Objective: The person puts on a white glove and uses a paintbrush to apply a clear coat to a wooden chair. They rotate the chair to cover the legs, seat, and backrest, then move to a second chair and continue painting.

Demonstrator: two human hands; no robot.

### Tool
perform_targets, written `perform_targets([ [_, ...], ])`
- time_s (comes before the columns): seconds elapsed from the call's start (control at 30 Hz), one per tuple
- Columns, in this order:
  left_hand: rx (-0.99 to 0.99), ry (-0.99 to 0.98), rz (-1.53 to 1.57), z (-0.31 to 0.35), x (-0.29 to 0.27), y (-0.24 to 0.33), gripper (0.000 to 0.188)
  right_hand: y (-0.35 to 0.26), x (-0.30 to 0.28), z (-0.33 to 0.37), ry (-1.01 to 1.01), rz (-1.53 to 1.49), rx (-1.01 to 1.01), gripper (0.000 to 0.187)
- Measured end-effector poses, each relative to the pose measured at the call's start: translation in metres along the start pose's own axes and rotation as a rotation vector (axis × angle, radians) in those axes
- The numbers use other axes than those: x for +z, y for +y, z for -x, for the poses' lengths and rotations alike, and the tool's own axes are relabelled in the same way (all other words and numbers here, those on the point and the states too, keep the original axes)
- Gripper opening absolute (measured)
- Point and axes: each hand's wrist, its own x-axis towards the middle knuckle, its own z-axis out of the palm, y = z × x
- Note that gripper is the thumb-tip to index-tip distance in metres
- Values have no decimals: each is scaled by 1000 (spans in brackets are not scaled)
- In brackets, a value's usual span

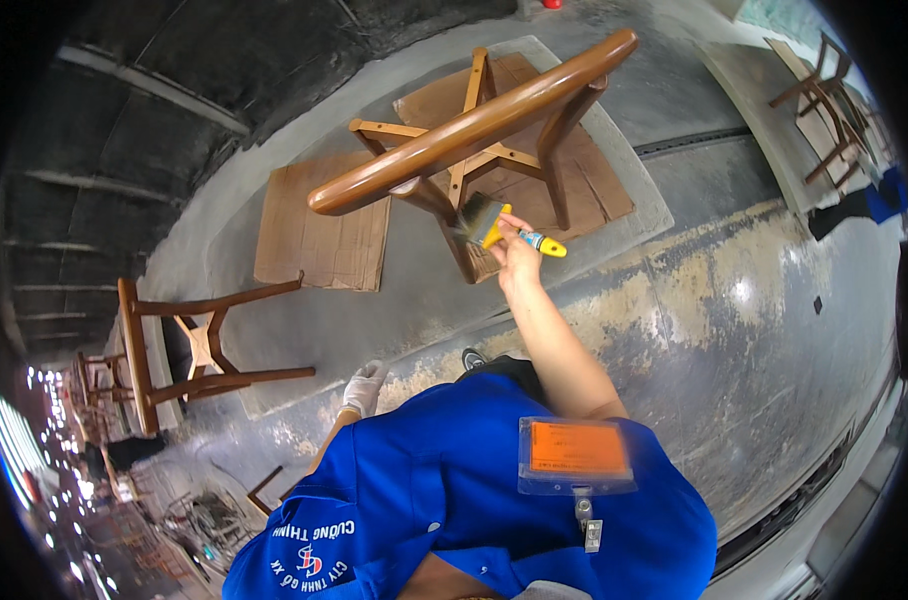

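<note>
My right hand [519, 250] is closed round the yellow handle of a wide flat paintbrush [489, 232]. The brush's dark bristles are at a front leg of a brown wooden furniture frame [474, 125]; whether they touch it I cannot tell. This frame has a long glossy rounded rail on top, splayed legs and a paler cross brace below. In a white glove, my left hand [364, 388] hangs low at my side, away from the frame. Its fingers look loosely open, and nothing shows in it.
Cardboard sheets [319, 235] lie on the grey slab beneath the frame. To the left a similar wooden frame [209, 345] rests on its side. More wooden frames [829, 105] stand at the far right, near a person in blue [884, 195]. A slotted floor channel [694, 142] runs beyond.
</note>
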Motion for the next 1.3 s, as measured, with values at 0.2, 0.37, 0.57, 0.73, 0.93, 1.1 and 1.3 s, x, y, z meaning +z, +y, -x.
perform_targets([
  [0.2,82,-52,-337,-42,-58,-27,53,-5,-25,30,-691,-547,-168,21],
  [0.37,310,-223,-648,-80,-80,-22,35,52,0,38,-248,-525,-95,26],
  [0.57,233,-142,-224,-107,-67,-17,32,60,-14,51,-483,-691,-288,29],
  [0.73,338,-313,-411,-147,-69,-44,39,95,19,37,78,-605,-170,21],
  [0.93,350,-351,-382,-122,-56,17,65,92,10,21,-272,-608,-391,22],
  [1.1,236,-375,-34,-33,-20,154,102,100,-15,1,4,-399,-170,21],
  [1.3,661,-286,250,16,22,297,111,76,-103,-28,149,-372,-263,24],
])
